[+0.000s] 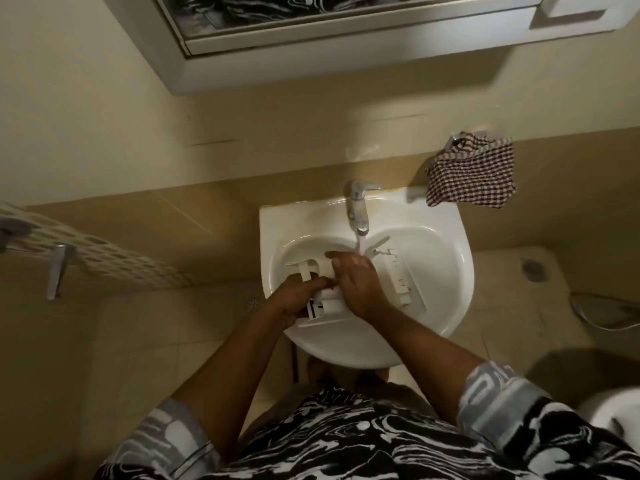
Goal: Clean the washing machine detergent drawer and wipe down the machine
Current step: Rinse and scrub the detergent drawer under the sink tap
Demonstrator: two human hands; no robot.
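Two hands (298, 299) (360, 289), drawer (327, 306) within grip, in sink (450, 306)

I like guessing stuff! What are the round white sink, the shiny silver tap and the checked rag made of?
The round white sink looks like glazed ceramic: smooth and glossy. The shiny silver tap seems chromed metal, mirror-bright. The checked rag is probably woven cloth, soft and crumpled.
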